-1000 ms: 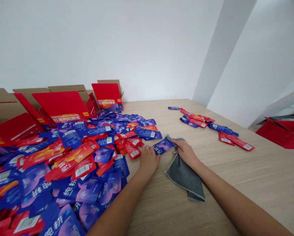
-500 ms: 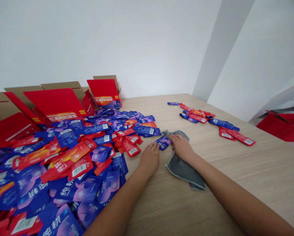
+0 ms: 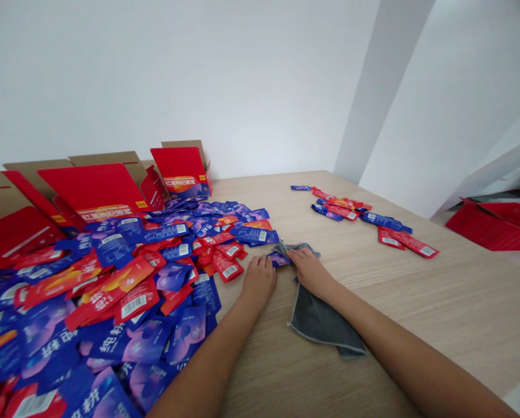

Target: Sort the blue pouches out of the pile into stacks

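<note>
A blue-and-purple sachet [image 3: 281, 259] lies on the wooden table between my two hands, partly covered by a grey cloth [image 3: 323, 316]. My left hand [image 3: 259, 280] rests at its left end, fingers together and fingertips holding that edge down. From the right, my right hand [image 3: 309, 268] has its fingers closed on the cloth and presses it over the sachet. The rest of the cloth trails toward me under my right wrist. To the left, a large heap of red sachets [image 3: 137, 301] and blue sachets [image 3: 114, 249] spreads close to my left forearm.
Several open red cartons stand behind the heap, including a front one [image 3: 95, 188] and a far one [image 3: 179, 168] near the wall. A loose row of red and blue sachets [image 3: 386, 222] lies at the right. Beyond the table's right edge is a red bag [image 3: 490, 225].
My right hand has shifted the cloth slightly left, so it covers more of the blue sachet's face. My left hand stays at the sachet's edge. The whole view has shifted a little.
</note>
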### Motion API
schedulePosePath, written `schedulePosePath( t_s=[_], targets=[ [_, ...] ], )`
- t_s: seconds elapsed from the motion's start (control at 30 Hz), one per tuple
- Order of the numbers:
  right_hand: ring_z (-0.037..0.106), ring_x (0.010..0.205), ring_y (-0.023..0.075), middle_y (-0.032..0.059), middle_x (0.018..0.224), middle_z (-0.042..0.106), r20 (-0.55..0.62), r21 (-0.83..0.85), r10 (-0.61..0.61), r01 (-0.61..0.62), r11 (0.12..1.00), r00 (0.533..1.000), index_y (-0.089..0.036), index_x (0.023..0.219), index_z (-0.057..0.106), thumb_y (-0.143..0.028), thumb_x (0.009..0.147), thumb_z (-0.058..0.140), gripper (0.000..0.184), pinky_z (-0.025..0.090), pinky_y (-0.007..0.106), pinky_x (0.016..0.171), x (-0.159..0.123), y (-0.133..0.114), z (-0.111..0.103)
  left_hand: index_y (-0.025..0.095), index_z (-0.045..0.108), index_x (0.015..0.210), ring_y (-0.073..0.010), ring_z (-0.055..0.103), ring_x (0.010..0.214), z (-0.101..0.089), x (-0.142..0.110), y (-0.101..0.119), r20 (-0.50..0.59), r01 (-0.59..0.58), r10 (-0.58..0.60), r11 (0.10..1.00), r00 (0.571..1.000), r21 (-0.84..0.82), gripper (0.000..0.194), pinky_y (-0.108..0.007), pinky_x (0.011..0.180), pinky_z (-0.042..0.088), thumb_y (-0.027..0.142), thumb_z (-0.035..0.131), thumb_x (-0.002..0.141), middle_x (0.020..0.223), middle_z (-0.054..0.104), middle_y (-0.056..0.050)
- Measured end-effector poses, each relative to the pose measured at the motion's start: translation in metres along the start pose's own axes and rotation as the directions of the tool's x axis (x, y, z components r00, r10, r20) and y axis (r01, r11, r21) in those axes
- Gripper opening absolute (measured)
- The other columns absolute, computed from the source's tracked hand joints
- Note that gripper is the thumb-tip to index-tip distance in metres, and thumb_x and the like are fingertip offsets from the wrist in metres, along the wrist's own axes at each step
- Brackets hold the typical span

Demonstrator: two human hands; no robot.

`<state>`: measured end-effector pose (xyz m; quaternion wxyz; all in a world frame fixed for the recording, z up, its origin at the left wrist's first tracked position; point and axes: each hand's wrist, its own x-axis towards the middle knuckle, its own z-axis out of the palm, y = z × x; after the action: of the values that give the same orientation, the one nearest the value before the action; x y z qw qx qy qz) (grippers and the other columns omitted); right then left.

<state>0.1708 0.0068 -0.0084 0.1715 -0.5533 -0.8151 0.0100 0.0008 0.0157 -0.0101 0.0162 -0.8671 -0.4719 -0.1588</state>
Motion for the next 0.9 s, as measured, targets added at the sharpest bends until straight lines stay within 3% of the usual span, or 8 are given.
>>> schedulePosePath(
  t_s=[0.17, 0.27, 0.4, 0.53, 0.63, 0.73, 0.83, 0.9],
  targets=[
    [0.059, 0.101, 0.0196, 0.0077, 0.108, 0.069, -0.004, 0.315, -0.018, 0.018, 0.949, 1.0, -0.015, 0.105, 0.068, 0.0, 0.07, 0.036, 0.05, 0.044, 0.036, 0.095, -0.002, -0.015, 0.002, 0.009, 0.063, 0.093, -0.0252, 0.057, 0.096, -0.01, -0.001, -0.009, 0.047, -0.027, 0.029, 0.999, 0.998, -0.027, 0.027, -0.039, 0.087, 0.044, 0.015, 0.037, 0.089, 0.096, 0.066, -0.016],
    [0.061, 0.1, 0.0178, 0.0053, 0.104, 0.07, -0.043, 0.438, 0.123, -0.092, 0.894, 0.992, -0.019, 0.1, 0.07, -0.002, 0.07, 0.035, 0.049, 0.045, 0.034, 0.094, 0.0, -0.006, 0.002, 0.01, 0.061, 0.103, -0.025, 0.053, 0.108, -0.016, -0.006, -0.012, 0.072, -0.012, 0.022, 0.991, 0.997, -0.136, 0.03, -0.039, 0.097, 0.04, 0.022, 0.038, 0.089, 0.109, 0.064, -0.016],
    [0.059, 0.105, 0.019, 0.0052, 0.108, 0.068, -0.114, 0.401, 0.227, -0.164, 0.901, 0.967, -0.019, 0.106, 0.067, -0.004, 0.07, 0.035, 0.051, 0.042, 0.038, 0.098, 0.0, 0.013, 0.001, 0.009, 0.042, 0.132, -0.0271, 0.033, 0.132, -0.025, -0.011, -0.018, 0.256, 0.0, 0.063, 0.971, 0.965, -0.241, 0.059, -0.042, 0.109, 0.027, 0.024, 0.05, 0.077, 0.141, 0.04, -0.017],
    [0.056, 0.108, 0.0215, 0.009, 0.113, 0.066, -0.149, 0.321, 0.196, -0.14, 0.937, 0.969, -0.016, 0.113, 0.063, -0.009, 0.073, 0.041, 0.046, 0.039, 0.04, 0.099, -0.001, 0.016, 0.004, 0.007, 0.033, 0.138, -0.0323, 0.029, 0.133, -0.042, -0.011, -0.026, 0.409, 0.036, 0.02, 0.991, 0.913, -0.128, 0.075, -0.047, 0.108, 0.025, 0.019, 0.055, 0.067, 0.143, 0.035, -0.02],
    [0.056, 0.107, 0.0224, 0.0083, 0.113, 0.065, -0.154, 0.327, 0.2, -0.141, 0.934, 0.968, -0.017, 0.114, 0.062, -0.01, 0.072, 0.045, 0.046, 0.04, 0.041, 0.098, -0.002, 0.014, 0.005, 0.003, 0.048, 0.125, -0.0315, 0.044, 0.121, -0.052, -0.009, -0.026, 0.375, 0.023, -0.046, 0.998, 0.926, 0.064, 0.054, -0.041, 0.099, 0.036, 0.012, 0.048, 0.072, 0.127, 0.05, -0.023],
    [0.057, 0.105, 0.0197, 0.0052, 0.111, 0.066, -0.163, 0.452, 0.267, -0.169, 0.876, 0.95, -0.021, 0.11, 0.063, -0.008, 0.071, 0.041, 0.047, 0.041, 0.038, 0.097, -0.002, 0.015, 0.003, 0.001, 0.057, 0.11, -0.0294, 0.052, 0.109, -0.054, -0.006, -0.022, 0.321, -0.04, -0.016, 0.985, 0.947, 0.166, 0.036, -0.039, 0.093, 0.04, 0.011, 0.04, 0.08, 0.111, 0.058, -0.022],
    [0.059, 0.103, 0.0186, 0.0042, 0.109, 0.067, -0.21, 0.589, 0.377, -0.191, 0.785, 0.902, -0.021, 0.108, 0.063, -0.011, 0.074, 0.038, 0.043, 0.043, 0.037, 0.095, -0.002, 0.016, -0.002, 0.004, 0.061, 0.102, -0.0272, 0.055, 0.102, -0.052, -0.003, -0.019, 0.256, -0.051, 0.009, 0.986, 0.967, 0.157, 0.031, -0.039, 0.09, 0.041, 0.013, 0.037, 0.086, 0.102, 0.062, -0.02],
    [0.059, 0.101, 0.0194, 0.0055, 0.108, 0.066, -0.27, 0.625, 0.394, -0.151, 0.766, 0.879, -0.019, 0.109, 0.062, -0.013, 0.077, 0.038, 0.04, 0.044, 0.038, 0.093, -0.003, 0.012, -0.007, 0.007, 0.062, 0.097, -0.0253, 0.058, 0.098, -0.051, -0.001, -0.019, 0.207, 0.017, -0.037, 0.995, 0.978, 0.098, 0.03, -0.037, 0.087, 0.043, 0.015, 0.035, 0.089, 0.099, 0.064, -0.018]
  ],
)
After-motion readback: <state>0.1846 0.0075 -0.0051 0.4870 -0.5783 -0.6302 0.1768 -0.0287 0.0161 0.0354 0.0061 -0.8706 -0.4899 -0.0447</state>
